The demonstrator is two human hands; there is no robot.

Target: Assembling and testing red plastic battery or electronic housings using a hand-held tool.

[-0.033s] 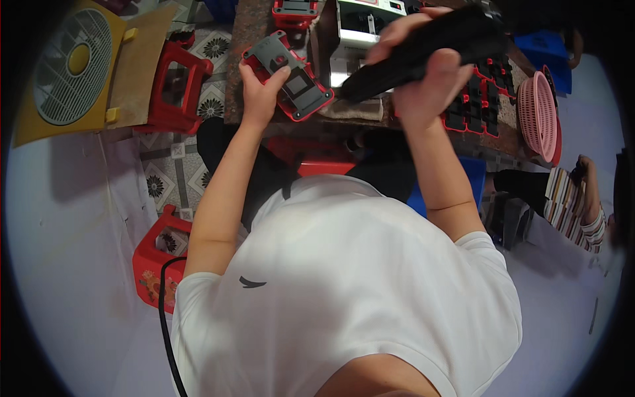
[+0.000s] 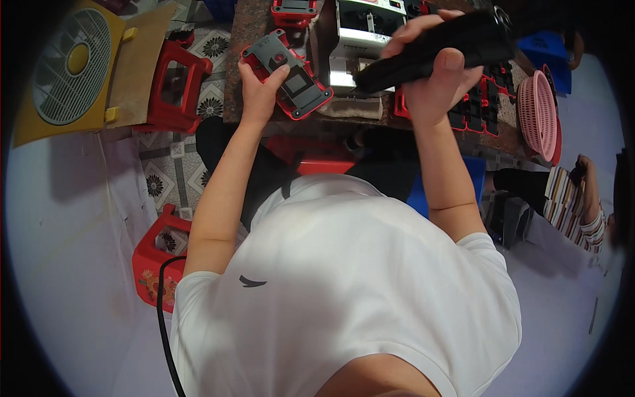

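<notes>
Nearby, pink basket (image 2: pixel 537 112), red stool (image 2: pixel 173 86); fingers (image 2: pixel 423 26) wrapped round black tool (image 2: pixel 440 49).

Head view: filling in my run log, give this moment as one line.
left hand: holds red-and-grey housing part | right hand: holds black power screwdriver | tip: beside part | surface: brown worktop

Tight up here: the tabletop (image 2: pixel 246 99) is crowded, the left hand (image 2: pixel 259 92) pinning a red-framed panel (image 2: pixel 291 79) at the near edge, the right hand (image 2: pixel 433 86) holding a black power tool (image 2: pixel 436 53) slanted across the middle. Behind them a white machine (image 2: pixel 360 33) blocks the centre, and red and black parts (image 2: pixel 479 109) fill the right side beside a pink basket (image 2: pixel 539 112). Only a narrow gap shows between the two hands, above a grey cloth (image 2: pixel 350 109). Left of the table, a red stool (image 2: pixel 173 86) stands close.
</notes>
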